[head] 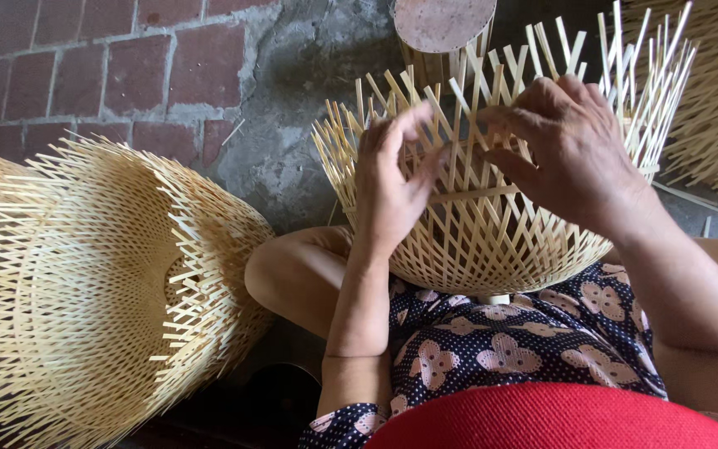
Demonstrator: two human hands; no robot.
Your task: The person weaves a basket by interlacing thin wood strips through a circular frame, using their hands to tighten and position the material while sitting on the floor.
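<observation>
1. Both hands work the half-woven bamboo basket [492, 233] on my lap, centre frame; I judge I'm mid-weave at the upright strips.
2. Left hand [392, 183]: fingers together, pinching a strip.
3. Right hand [571, 154]: fingers curled over the rim strips, palm down.
4. Next calls for tucking a strip across.
</observation>
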